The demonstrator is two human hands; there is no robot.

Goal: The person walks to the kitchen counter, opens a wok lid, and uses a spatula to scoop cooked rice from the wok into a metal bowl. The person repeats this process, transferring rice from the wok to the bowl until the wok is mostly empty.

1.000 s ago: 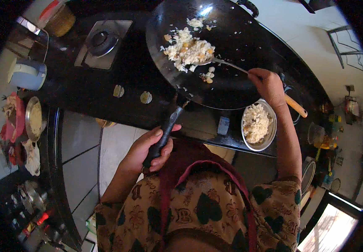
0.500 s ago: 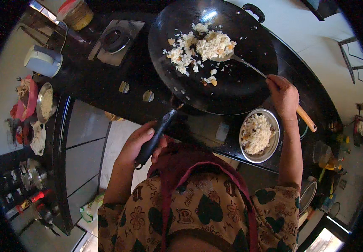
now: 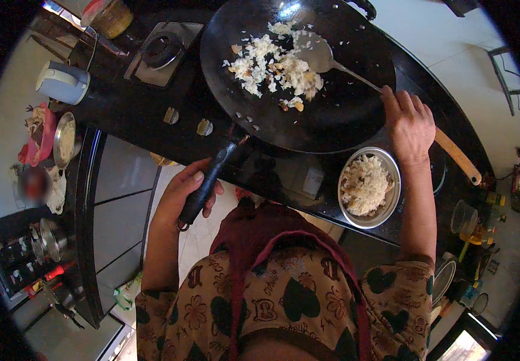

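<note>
My left hand is closed around the black handle of a big dark wok, which sits on the black stove. Closed on the shaft of a spatula, my right hand is over the wok's right rim. The spatula has a metal blade and a wooden handle end that sticks out behind the hand. Its blade is tilted over the wok, bare of rice on its visible face. Loose rice with brown and yellowish bits lies on the wok's far left side. A metal bowl heaped with rice stands below my right wrist.
Left of the wok are a second burner and two control knobs. A blue-grey kettle, a pink basin and another metal bowl stand farther left. A transparent container is at the right.
The spatula has lifted and tipped, and its heap of rice has dropped into the wok. My right hand has turned over. My left hand and the wok have shifted slightly left.
</note>
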